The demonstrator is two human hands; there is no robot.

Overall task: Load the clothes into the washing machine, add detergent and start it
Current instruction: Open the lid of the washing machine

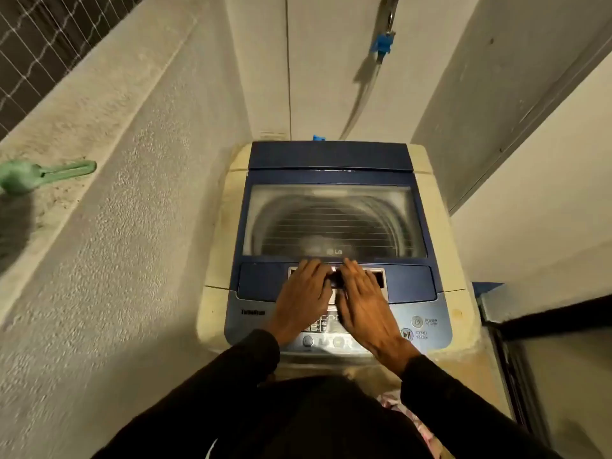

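Both hands lie flat, palms down, on the front of the top-loading washing machine point(331, 233). The left hand point(303, 301) and right hand point(366, 308) sit side by side, fingers spread and extended toward the front edge of the lid point(334, 221); neither has hold of anything, and whether the fingertips hook under a lid handle cannot be told. The glass lid is down, and through it the drum looks bare, though glare blurs the view. A patch of pink patterned cloth point(409, 415), probably the clothes, shows low by the person's right side, outside the machine.

The likely step is lifting the lid. Risks, as I judge them: palms resting on the control panel point(326, 326) could press a button by accident, and the power button point(417, 322) and start/pause button point(406, 334) lie just beside the right wrist. A lid raised unevenly may slip and drop.

Walls close in on both sides. A green scoop point(36, 175) lies on the ledge point(99, 207) at left; a hose with a blue fitting point(384, 44) hangs behind.
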